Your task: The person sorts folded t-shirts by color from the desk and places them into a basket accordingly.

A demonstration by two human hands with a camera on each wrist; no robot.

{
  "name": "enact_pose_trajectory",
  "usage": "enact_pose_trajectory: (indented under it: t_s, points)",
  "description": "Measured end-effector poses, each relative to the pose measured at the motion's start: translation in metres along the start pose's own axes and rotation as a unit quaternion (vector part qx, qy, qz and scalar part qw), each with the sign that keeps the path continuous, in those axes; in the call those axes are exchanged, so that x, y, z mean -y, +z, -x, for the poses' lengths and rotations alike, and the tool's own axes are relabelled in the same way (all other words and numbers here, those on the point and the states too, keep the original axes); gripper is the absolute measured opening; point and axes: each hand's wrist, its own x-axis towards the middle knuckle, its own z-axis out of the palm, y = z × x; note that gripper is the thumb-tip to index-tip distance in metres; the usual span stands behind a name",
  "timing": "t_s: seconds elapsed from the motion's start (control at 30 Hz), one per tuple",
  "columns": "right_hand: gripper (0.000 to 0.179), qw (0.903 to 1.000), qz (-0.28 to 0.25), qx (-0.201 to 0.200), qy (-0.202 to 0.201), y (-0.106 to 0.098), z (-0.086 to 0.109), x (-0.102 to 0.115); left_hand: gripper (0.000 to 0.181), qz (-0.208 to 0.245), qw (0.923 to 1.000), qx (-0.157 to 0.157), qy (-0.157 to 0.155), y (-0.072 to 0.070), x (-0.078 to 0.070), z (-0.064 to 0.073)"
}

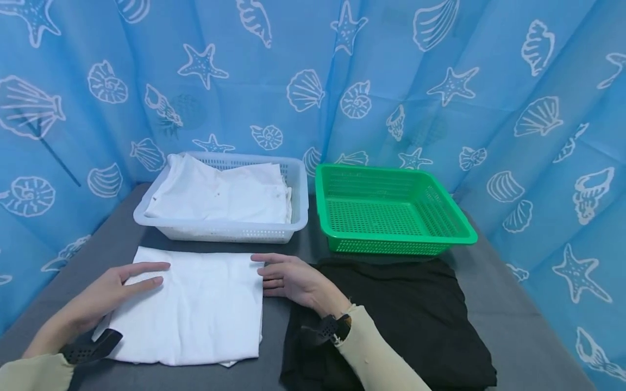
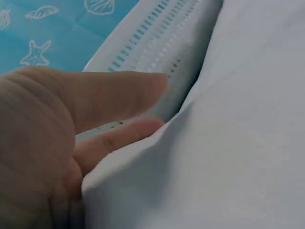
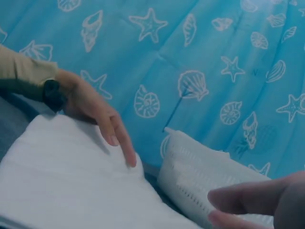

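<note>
A folded white cloth (image 1: pixel 200 315) lies flat on the grey table between my two hands. My left hand (image 1: pixel 105 290) rests at its left edge, thumb and forefinger straight and spread over the top left corner. In the left wrist view, the thumb (image 2: pixel 124 95) stands apart from the cloth's edge while other fingers are partly hidden behind it. On the opposite side, my right hand (image 1: pixel 298 279) has its fingers extended along the upper right edge. Below that wrist, a folded black cloth (image 1: pixel 406 315) spreads across the table's right side. The right wrist view shows both hands apart, with white cloth (image 3: pixel 71 171) between.
Behind the cloth stands a white plastic basket (image 1: pixel 215 229) holding folded white cloths (image 1: pixel 220 190). To its right is a green basket (image 1: pixel 406 239) with nothing inside. A blue curtain (image 1: pixel 274 54) with shell and starfish prints hangs behind the grey table (image 1: pixel 508 320).
</note>
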Motion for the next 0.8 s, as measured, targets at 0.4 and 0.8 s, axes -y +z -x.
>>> enact_pose_trajectory:
  t_s: [0.4,0.8]
  points:
    - [0.038,0.9967,0.080,-0.006,-0.012,0.009,-0.003,-0.011,0.070,0.012,0.9991,-0.028,0.029,0.006,-0.001,0.004]
    - [0.038,0.9942,0.079,-0.058,-0.043,0.004,0.001,-0.006,0.073,0.049,0.9980,-0.031,0.028,0.005,-0.011,0.003]
